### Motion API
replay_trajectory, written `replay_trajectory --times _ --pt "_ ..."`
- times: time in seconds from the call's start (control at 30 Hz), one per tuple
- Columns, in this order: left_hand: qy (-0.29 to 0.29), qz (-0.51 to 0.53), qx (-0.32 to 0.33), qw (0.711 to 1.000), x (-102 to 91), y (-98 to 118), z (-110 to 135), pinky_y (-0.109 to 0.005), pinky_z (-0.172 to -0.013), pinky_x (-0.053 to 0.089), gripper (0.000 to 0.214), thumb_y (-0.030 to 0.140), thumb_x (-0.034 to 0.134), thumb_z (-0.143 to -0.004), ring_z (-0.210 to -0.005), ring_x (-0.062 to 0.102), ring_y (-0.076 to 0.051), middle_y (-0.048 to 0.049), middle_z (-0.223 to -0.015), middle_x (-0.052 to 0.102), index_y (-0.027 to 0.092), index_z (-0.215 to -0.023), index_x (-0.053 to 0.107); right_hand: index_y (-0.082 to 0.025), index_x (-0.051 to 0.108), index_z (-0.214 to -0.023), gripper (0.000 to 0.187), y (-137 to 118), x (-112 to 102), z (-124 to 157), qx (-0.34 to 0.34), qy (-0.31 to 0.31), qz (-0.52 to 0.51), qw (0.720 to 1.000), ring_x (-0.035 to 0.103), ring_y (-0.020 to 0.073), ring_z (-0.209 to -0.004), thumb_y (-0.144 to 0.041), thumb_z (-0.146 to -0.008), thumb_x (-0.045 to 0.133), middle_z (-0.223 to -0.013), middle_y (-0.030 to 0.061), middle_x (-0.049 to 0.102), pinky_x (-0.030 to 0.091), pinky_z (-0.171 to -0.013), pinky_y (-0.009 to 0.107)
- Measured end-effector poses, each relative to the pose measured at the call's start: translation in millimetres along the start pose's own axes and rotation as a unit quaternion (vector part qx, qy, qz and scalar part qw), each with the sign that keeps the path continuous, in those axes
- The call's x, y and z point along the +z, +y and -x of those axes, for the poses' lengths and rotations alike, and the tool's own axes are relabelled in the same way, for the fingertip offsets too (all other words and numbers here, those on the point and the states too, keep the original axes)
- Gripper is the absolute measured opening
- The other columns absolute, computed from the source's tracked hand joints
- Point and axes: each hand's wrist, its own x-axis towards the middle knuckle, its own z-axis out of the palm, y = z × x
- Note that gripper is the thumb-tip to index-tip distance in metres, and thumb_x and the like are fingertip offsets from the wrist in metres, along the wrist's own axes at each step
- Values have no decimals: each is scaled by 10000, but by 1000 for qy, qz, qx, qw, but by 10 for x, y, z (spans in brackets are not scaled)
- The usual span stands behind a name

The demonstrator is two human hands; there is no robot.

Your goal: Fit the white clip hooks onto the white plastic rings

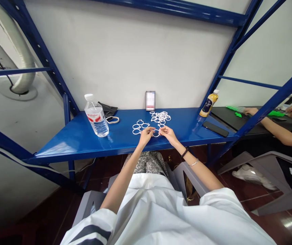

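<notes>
Between my two hands is a white plastic ring (156, 135), held near the front edge of the blue table. My left hand (147, 133) pinches its left side and my right hand (168, 133) pinches its right side. Just left of my left hand lie several similar white rings (136, 127), each with a small knob. Behind my hands is a larger heap of white rings (161, 117), loosely overlapping. Small details of the held ring are too fine to make out.
A water bottle (96, 117), a black pouch (107, 109) and a wristband (113, 119) are on the left of the blue table (66, 139). A phone (150, 101) leans on the wall. A drink bottle (209, 103) and dark phone (215, 129) sit right, near another person's arms (276, 124).
</notes>
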Motion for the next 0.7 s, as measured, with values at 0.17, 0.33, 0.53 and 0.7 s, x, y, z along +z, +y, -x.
replay_trajectory --times 0.17,0.33,0.53,0.7 --pt "0 -25 6 1000 12 36 28 -239 -592 473 227 311 645 -803 -630 626 -141 -77 -880 732 160 -949 732 -210 608 -734 397 -13 12 17 -5 -4 11 1000 654 175 -676 -531 -621 813 -718 15 679 557 -706 331" --pt "11 -33 24 999 17 115 65 -251 -687 497 252 346 675 -802 -890 658 -205 -100 -1022 722 175 -981 724 -212 602 -715 396 -5 25 37 -9 -4 22 1000 660 188 -686 -538 -623 808 -720 19 685 558 -720 349" --pt "11 -30 18 999 24 120 59 -261 -689 514 218 311 692 -796 -876 669 -205 -100 -963 720 163 -955 715 -214 600 -723 397 5 30 37 -12 -1 37 999 660 193 -686 -539 -623 805 -712 17 680 553 -715 351" --pt "34 -33 24 999 6 395 143 -312 -742 543 238 313 716 -784 -990 664 -264 -136 -1017 708 145 -953 705 -214 600 -735 373 13 35 35 -19 -4 43 999 653 188 -683 -522 -648 793 -715 19 673 542 -704 340"
